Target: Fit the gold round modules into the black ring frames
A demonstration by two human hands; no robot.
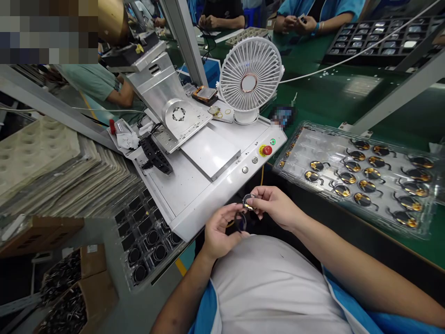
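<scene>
My left hand point(219, 232) is closed around a small black ring part point(239, 221), held just in front of my body. My right hand point(274, 204) pinches a small round metallic disc point(248, 201) right above that ring, the two parts nearly touching. Both hands hover at the front edge of a white machine base point(194, 185). To my right lies a clear plastic tray point(306, 153) holding several gold-and-black round coil parts point(363, 185). To my left sits a tray of black ring parts point(146, 241).
A white desk fan point(249, 76) stands on the machine, beside a red stop button point(267, 150) and a green button point(273, 142). Stacked beige trays point(45, 162) and cardboard boxes of small parts point(69, 287) lie at left. Other people work across the green bench point(347, 93).
</scene>
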